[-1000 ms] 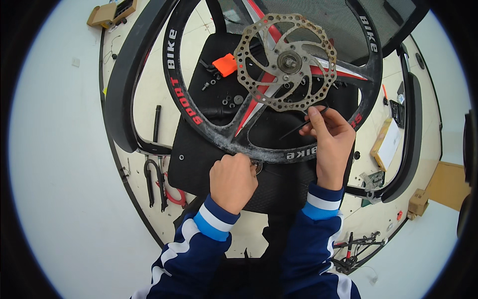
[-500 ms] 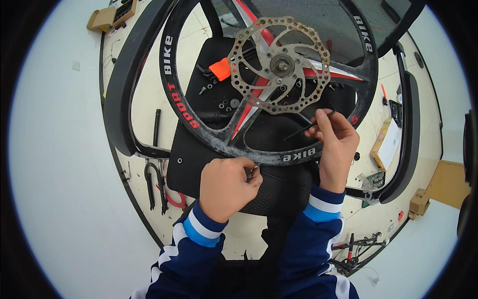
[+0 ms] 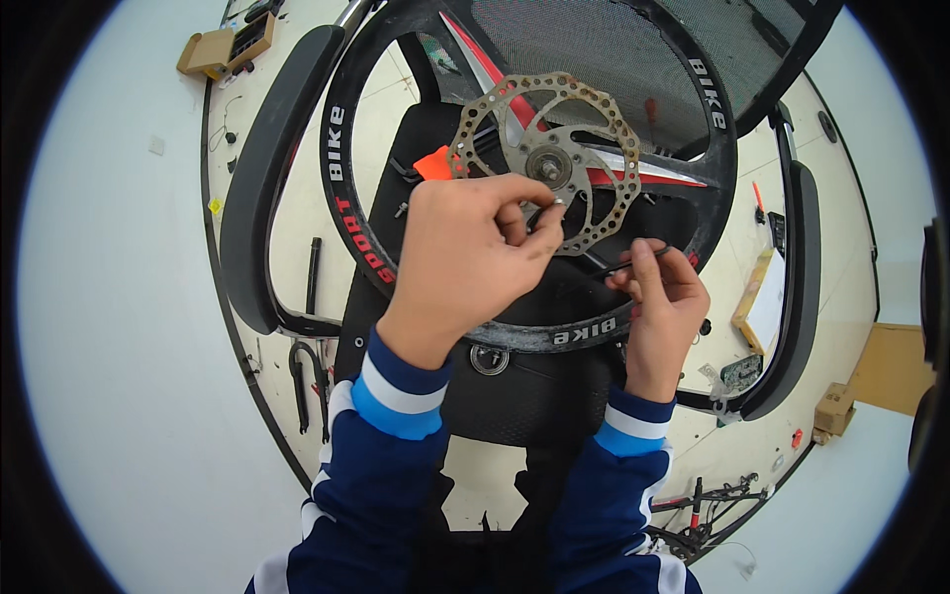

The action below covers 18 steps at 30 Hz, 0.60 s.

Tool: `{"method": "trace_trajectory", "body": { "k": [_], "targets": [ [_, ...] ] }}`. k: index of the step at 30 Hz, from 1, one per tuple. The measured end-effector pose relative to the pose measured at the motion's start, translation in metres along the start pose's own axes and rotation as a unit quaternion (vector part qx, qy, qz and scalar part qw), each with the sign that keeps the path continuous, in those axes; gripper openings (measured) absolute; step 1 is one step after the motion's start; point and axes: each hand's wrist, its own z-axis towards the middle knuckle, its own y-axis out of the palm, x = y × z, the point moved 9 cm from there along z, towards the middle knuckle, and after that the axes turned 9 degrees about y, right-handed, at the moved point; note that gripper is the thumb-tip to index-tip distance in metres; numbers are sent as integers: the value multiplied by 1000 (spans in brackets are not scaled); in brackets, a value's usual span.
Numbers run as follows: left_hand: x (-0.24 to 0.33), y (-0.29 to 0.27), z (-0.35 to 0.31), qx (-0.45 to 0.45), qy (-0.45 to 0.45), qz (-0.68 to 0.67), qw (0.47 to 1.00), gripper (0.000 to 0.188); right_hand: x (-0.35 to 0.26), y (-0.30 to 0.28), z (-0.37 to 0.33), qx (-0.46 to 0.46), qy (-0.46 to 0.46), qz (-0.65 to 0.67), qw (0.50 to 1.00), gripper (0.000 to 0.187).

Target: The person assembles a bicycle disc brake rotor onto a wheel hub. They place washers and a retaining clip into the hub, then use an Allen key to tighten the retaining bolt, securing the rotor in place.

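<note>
A black bicycle wheel (image 3: 534,340) with red and white spokes lies across an office chair seat. A metal brake disc rotor (image 3: 618,213) sits round the wheel's hub (image 3: 549,168). Over the rotor's lower left part, my left hand (image 3: 470,247) is closed in a pinch just below the hub. A small silver bolt (image 3: 559,202) shows at its fingertips. My right hand (image 3: 665,307) is closed on a thin black hex key (image 3: 618,268) near the right rim, its short end toward the hub. My left hand hides part of the rotor and wheel.
Behind my left hand lies an orange piece (image 3: 432,164) on the seat. A small round dish (image 3: 489,358) with a bolt in it stands near the seat's front. Armrests (image 3: 282,178) flank the wheel. A white board (image 3: 762,302) and bike parts (image 3: 708,515) lie on the floor.
My left hand has moved up from the near rim to the rotor, uncovering the small dish. My right hand still holds the hex key, slightly lower. The wheel appears shifted in view.
</note>
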Motion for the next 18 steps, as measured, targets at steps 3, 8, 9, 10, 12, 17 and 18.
{"method": "trace_trajectory", "body": {
  "k": [3,8,9,10,12,17,18],
  "targets": [
    [2,15,4,-15,3,-8,1000,11,-7,-8,1,12,-21,11,1000,15],
    [-6,20,-1,7,-32,20,999,12,-6,-13,2,9,-16,16,1000,15],
    [-9,20,-2,13,-42,14,999,12,-5,-13,2,7,-16,17,1000,15],
    [-11,22,-2,17,-52,5,998,12,-6,-14,3,7,-16,16,1000,15],
    [-14,25,-3,24,-70,-4,997,12,-7,-15,3,7,-17,17,1000,15],
    [-19,26,-5,38,-134,-20,990,14,-15,-12,1,4,-16,18,1000,14],
    [-21,27,-5,37,-153,-41,987,16,-22,-11,0,-1,-30,25,999,14]
  ]
}}
